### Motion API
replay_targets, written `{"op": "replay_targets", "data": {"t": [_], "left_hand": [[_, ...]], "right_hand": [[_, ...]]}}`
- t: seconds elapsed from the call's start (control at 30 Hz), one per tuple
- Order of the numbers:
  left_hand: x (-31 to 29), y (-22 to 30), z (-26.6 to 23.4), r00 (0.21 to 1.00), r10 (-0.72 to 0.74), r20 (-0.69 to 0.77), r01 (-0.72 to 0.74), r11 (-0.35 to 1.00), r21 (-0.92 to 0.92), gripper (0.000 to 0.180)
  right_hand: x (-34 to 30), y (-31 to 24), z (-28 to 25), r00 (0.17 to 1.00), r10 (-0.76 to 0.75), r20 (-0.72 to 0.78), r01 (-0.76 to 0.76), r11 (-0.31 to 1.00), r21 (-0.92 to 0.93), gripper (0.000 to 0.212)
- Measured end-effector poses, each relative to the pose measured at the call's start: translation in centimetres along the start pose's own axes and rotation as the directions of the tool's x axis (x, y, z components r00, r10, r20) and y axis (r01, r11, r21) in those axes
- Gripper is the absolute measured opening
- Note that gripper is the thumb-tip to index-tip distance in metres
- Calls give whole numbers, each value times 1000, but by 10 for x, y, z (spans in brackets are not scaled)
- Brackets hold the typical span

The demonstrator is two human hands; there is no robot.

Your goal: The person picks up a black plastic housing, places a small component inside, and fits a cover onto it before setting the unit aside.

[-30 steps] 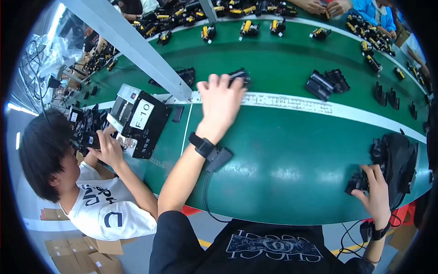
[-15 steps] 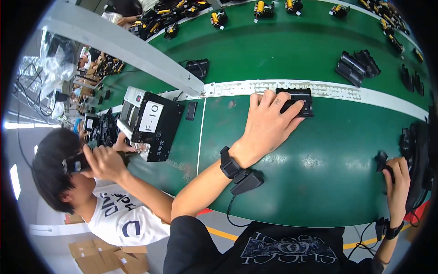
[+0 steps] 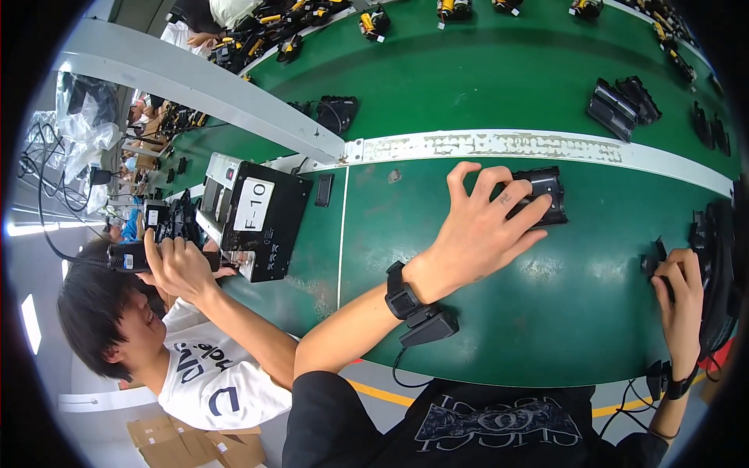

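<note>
My left hand [image 3: 485, 226] reaches across the green bench with fingers bent over a black plastic housing [image 3: 552, 195]. Its fingertips are on the housing's left side, with the ring and little fingers raised off it. The housing lies on the bench, a little nearer than the white rail; my fingers hide part of it. At the far right, my right hand [image 3: 680, 300] pinches a small black plastic part [image 3: 654, 257] between thumb and fingers. Beside that hand, several black pieces sit in a dark bin-like holder [image 3: 719, 273], partly cut off by the picture's rim.
The white rail [image 3: 491, 145] borders a green belt with black housings [image 3: 624, 108] and yellow-black units [image 3: 374, 23]. A black box machine [image 3: 265, 218] stands left, near a small black block [image 3: 324, 189]. A co-worker [image 3: 179, 273] holds a black cylindrical tool [image 3: 129, 257]. A slanting grey post [image 3: 211, 86] crosses the upper left.
My left hand has drawn the black housing off the rail, nearer and to the right. My right hand still grips its small part, now turned slightly. The co-worker's tool has swung toward the machine.
</note>
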State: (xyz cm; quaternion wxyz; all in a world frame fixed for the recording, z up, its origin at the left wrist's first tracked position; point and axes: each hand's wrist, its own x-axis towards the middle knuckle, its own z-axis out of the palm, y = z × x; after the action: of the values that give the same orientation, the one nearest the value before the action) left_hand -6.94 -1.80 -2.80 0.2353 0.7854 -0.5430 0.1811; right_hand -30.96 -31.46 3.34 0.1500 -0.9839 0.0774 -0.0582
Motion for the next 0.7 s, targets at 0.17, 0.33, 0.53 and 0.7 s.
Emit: {"op": "replay_targets", "data": {"t": [0.17, 0.33, 0.53, 0.7], "left_hand": [[-3, -4, 4, 1000, 13, 12, -13, 1000, 7, 47], [-3, -6, 6, 999, 31, 21, -31, 999, 6, 45], [-1, -8, 6, 999, 27, 18, -27, 1000, -14, 43], [-3, -7, 6, 999, 31, 21, -31, 999, -20, 42]], "right_hand": [[15, -26, 3, 991, -14, -130, 8, 999, -46, 31], [16, -11, 8, 999, -15, 32, 17, 997, -70, 29], [15, -5, 11, 998, -61, -16, 60, 995, -75, 26], [21, -14, 8, 990, -64, -125, 63, 998, -14, 19]]}}
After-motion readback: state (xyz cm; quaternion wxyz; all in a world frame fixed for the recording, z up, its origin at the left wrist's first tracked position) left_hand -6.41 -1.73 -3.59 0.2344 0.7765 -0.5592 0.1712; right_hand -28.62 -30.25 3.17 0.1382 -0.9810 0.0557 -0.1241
